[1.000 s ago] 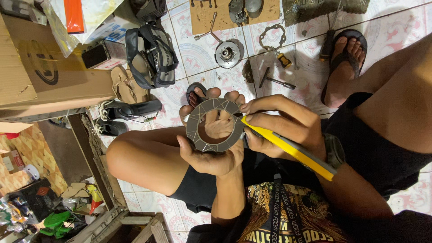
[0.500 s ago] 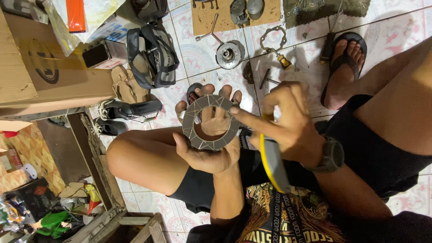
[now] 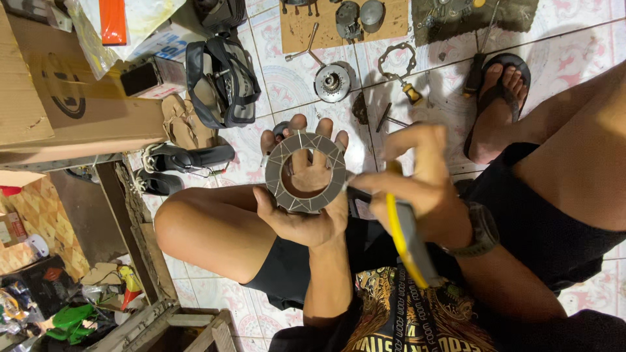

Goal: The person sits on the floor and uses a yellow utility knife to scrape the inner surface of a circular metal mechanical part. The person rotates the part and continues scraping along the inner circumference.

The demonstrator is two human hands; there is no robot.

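Flat grey grooved metal ring (image 3: pixel 306 171) held over the lap.
The ring is cradled in the left hand (image 3: pixel 305 215); a yellow-handled tool (image 3: pixel 405 234) is clenched in the right hand (image 3: pixel 424 189), its tip at the ring's edge.

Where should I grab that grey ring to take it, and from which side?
Grip the ring by its flat band at the upper left edge, coming from the floor side. The left hand cups it from below, fingers behind it, and the right hand with the yellow tool crowds its right edge. The open centre lets fingers hook through.
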